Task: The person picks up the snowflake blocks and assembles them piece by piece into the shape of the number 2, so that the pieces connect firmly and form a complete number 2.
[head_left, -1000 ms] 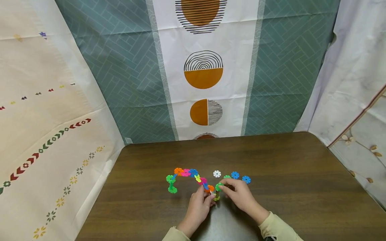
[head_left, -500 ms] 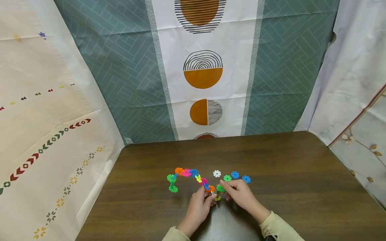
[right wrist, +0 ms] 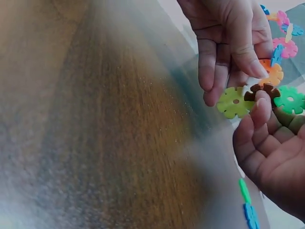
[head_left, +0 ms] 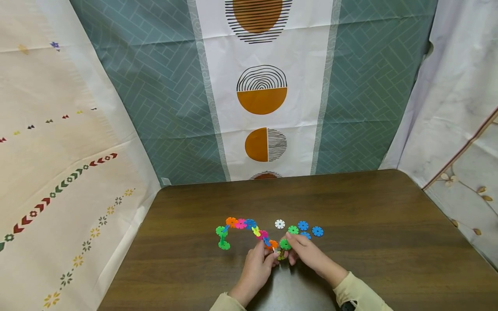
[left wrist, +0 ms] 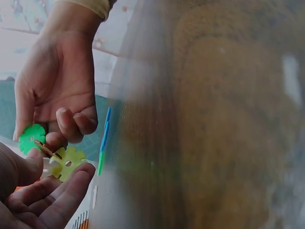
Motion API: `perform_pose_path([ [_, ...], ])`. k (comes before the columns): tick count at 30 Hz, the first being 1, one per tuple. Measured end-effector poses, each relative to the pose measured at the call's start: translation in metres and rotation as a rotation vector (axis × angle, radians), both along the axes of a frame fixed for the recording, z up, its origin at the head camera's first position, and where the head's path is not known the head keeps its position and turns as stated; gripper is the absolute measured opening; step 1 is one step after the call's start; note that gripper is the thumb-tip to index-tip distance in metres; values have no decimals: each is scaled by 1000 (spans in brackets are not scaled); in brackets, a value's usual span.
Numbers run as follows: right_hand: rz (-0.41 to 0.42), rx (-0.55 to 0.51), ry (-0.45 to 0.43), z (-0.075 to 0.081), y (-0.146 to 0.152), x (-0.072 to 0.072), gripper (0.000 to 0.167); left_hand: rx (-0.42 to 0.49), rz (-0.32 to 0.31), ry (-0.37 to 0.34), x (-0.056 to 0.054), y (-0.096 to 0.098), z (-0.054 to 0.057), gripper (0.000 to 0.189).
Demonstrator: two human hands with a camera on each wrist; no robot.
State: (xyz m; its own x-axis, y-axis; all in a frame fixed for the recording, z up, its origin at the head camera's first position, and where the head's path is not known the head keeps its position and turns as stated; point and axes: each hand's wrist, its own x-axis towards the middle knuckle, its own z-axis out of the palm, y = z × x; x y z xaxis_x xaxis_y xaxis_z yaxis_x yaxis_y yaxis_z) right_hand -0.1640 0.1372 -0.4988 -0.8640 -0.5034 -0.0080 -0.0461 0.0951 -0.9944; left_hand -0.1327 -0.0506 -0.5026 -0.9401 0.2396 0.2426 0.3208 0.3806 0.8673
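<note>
A chain of slotted flower-shaped plastic discs point(head_left: 241, 223) in several colours curves over the table from the left. My left hand point(head_left: 253, 270) pinches its near end, by an orange disc point(right wrist: 272, 75) and a yellow-green disc point(right wrist: 233, 102). Between thumb and fingers, my right hand point(head_left: 313, 257) holds a green disc point(left wrist: 32, 138). A brown disc point(right wrist: 261, 93) sits between the green and yellow-green ones, with right fingertips against it. In the left wrist view the two hands almost meet. Part of a whitish disc beside the yellow-green one is covered by left fingers.
Loose discs lie on the brown table point(head_left: 186, 276) beyond the right hand: a white disc point(head_left: 279, 223), a green disc point(head_left: 293, 230) and several blue discs point(head_left: 317, 231). A patterned cloth point(head_left: 171, 108) hangs behind the table, with pale cloths at both sides.
The right hand has turned slightly, and its green disc has shifted a little right and now faces the camera more. Another loose blue disc has come into sight behind that hand. The left hand stays nearly still.
</note>
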Motion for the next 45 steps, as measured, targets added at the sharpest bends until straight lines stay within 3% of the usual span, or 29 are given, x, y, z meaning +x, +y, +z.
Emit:
perform_pose_path([
  [4,35,-12,8,0,-1,1,50,6,-1,-8,1,1,1,13],
  [8,45,-8,78,-3,-2,4,46,22,4,5,1,1,2,14],
  [18,-4,46,127,-6,-5,5,44,-46,25,30,-1,2,3,14],
  [21,-28,19,112,-6,-5,4,44,-2,20,-10,-1,3,5,13],
  [25,-126,4,105,-8,-4,4,42,113,33,-78,-2,4,10,13],
  [28,-176,61,135,-10,-2,6,33,176,52,-105,-4,2,12,14],
  [30,-158,110,162,-11,0,7,24,191,60,-121,-5,1,13,14],
  [36,-110,141,198,-11,-1,8,9,158,40,-152,-5,3,12,14],
  [45,-142,207,284,-14,-2,9,10,59,15,-109,0,4,10,16],
])
